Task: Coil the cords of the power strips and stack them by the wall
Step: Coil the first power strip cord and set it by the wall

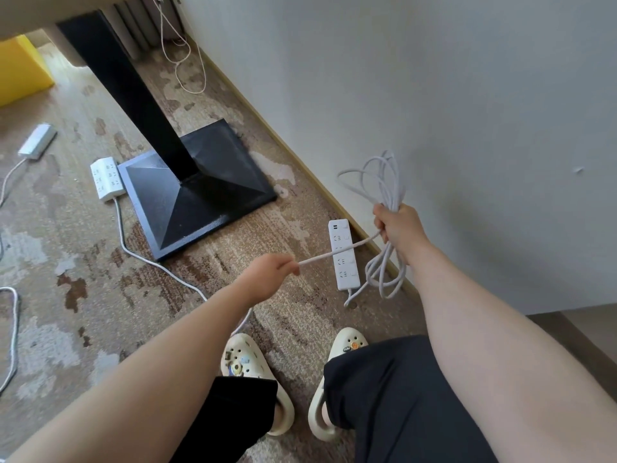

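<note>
The person has bare arms and wears black trousers (394,402) and cream clogs (248,369) with round holes; small colourful charms sit on top of both.

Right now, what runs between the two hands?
In the head view, a taut stretch of white cord runs from left hand to right hand, crossing above the power strip.

A single wide-angle view from the person's head looks forward and steeply down past both forearms to the carpet (83,228) and the person's clogs (257,379), the wall (434,95) running up the right side, the table base (197,192) farther ahead.
</note>
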